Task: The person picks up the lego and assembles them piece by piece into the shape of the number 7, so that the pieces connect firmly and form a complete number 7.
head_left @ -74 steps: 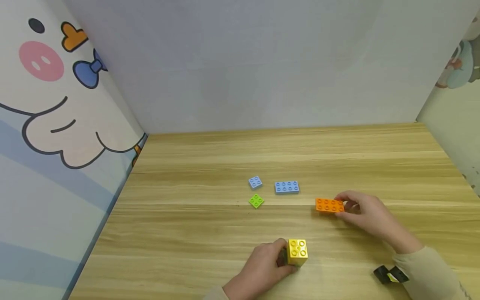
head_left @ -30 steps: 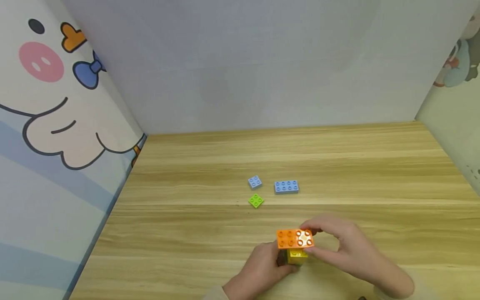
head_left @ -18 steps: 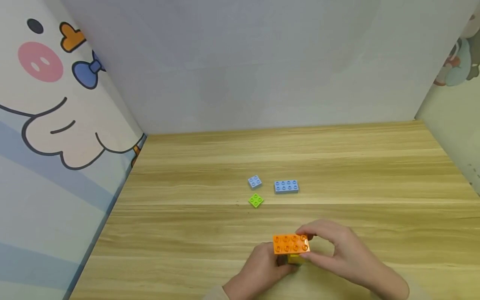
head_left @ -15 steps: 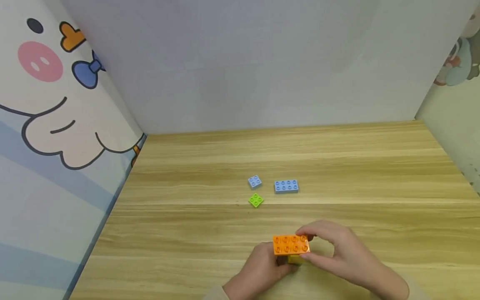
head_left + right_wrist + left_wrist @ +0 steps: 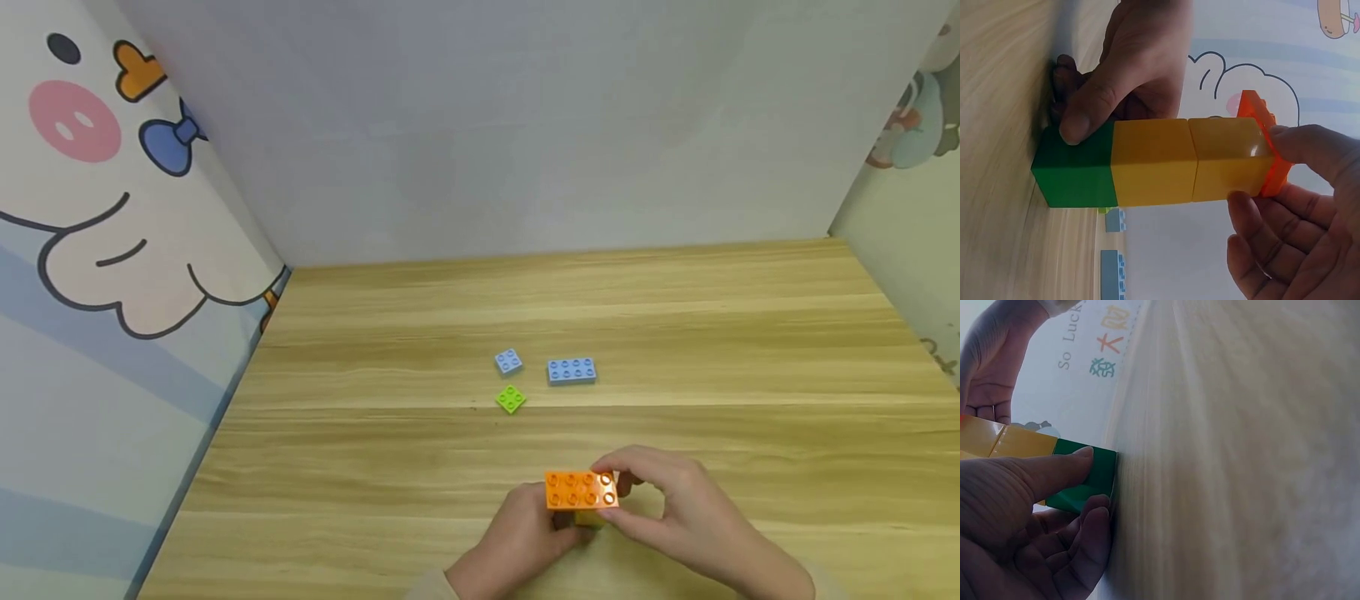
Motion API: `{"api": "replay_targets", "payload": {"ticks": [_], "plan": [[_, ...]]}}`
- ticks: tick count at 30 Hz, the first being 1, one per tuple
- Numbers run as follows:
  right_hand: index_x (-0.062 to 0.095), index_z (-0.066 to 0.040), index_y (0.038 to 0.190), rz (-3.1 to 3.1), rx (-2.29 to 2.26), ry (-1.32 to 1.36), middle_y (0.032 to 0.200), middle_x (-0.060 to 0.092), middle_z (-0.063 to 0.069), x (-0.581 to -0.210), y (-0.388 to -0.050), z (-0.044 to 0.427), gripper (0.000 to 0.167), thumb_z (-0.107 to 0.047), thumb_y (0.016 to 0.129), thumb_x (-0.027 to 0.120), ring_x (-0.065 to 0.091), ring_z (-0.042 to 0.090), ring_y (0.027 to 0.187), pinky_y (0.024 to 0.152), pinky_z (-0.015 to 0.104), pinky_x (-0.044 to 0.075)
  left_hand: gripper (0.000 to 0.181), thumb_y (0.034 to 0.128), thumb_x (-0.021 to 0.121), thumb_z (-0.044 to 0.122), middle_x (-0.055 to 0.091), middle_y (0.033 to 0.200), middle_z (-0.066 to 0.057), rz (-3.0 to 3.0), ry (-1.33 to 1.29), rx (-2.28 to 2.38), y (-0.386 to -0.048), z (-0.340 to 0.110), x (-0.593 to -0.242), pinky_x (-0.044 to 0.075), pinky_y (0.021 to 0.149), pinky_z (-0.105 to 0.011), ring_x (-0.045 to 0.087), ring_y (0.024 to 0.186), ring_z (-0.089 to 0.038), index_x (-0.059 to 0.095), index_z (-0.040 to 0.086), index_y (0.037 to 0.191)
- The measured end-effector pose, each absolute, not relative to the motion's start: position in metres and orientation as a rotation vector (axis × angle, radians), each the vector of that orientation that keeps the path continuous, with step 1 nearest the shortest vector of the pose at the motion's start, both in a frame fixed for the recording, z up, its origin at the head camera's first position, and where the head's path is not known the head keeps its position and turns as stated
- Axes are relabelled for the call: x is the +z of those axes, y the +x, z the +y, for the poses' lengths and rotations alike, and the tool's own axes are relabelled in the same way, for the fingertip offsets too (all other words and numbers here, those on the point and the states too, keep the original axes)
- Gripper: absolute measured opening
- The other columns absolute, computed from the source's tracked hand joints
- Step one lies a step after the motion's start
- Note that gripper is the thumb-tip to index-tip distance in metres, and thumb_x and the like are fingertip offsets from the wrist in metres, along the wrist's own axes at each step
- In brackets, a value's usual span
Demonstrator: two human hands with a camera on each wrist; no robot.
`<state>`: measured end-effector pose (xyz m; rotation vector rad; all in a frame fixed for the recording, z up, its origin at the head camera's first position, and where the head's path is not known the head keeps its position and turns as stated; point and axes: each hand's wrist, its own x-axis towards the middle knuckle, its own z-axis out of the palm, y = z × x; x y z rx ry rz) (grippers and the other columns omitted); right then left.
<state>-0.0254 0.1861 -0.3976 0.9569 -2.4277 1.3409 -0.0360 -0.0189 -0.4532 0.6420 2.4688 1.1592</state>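
A tower of toy building blocks stands on the table: a green block (image 5: 1079,181) at the bottom and two yellow blocks (image 5: 1155,181) above it. My left hand (image 5: 513,537) grips the green block, its thumb (image 5: 1063,475) laid along one side. On top sits a flat orange brick (image 5: 582,491) with two rows of studs, reaching out past the yellow block toward the left. My right hand (image 5: 686,512) pinches its right end between thumb and fingers. From the head view, the orange brick hides most of the tower.
Farther back on the wooden table (image 5: 360,350) lie a small blue brick (image 5: 508,362), a longer blue brick (image 5: 572,372) and a thin lime-green brick (image 5: 511,399). A pale wall (image 5: 525,133) rises behind, with a cartoon-printed panel (image 5: 150,283) at the left.
My right hand has brought the orange brick from the right onto the top of the yellow blocks. Over the last half second both hands barely move. My left hand keeps its grip throughout.
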Motion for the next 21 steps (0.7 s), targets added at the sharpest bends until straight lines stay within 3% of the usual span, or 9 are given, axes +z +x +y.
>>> {"api": "replay_targets", "payload": {"ticks": [7,16,21], "plan": [[0.065,-0.021,0.106,-2.462,1.310,0.949,0.099,0.066,-0.013,-0.394,-0.026,0.184,0.036,-0.007,0.077,0.081,0.057,0.003,0.077,0.065,0.019,0.049,0.030,0.0800,0.081,0.015,0.051,0.068,0.015,2.481,0.663,1.157,-0.036,-0.019,-0.454,0.041,0.053,-0.016,0.044,0.059,0.001,0.070,0.014,0.108],[0.065,-0.022,0.105,-2.520,1.256,0.973,0.098,0.066,-0.015,-0.387,-0.028,0.186,0.034,-0.010,0.077,0.082,0.056,0.002,0.077,0.065,0.022,0.049,0.031,0.0799,0.081,0.015,0.053,0.070,0.016,2.492,0.691,1.162,-0.036,-0.019,-0.454,0.041,0.054,-0.015,0.044,0.060,0.002,0.070,0.014,0.109],[0.065,-0.024,0.103,-2.608,1.253,0.960,0.096,0.065,-0.016,-0.384,-0.030,0.185,0.030,-0.015,0.080,0.081,0.056,0.002,0.077,0.067,0.026,0.051,0.035,0.0800,0.081,0.016,0.062,0.082,0.016,2.493,0.689,1.134,-0.037,-0.019,-0.455,0.046,0.061,-0.015,0.050,0.068,0.004,0.069,0.016,0.113]]}}
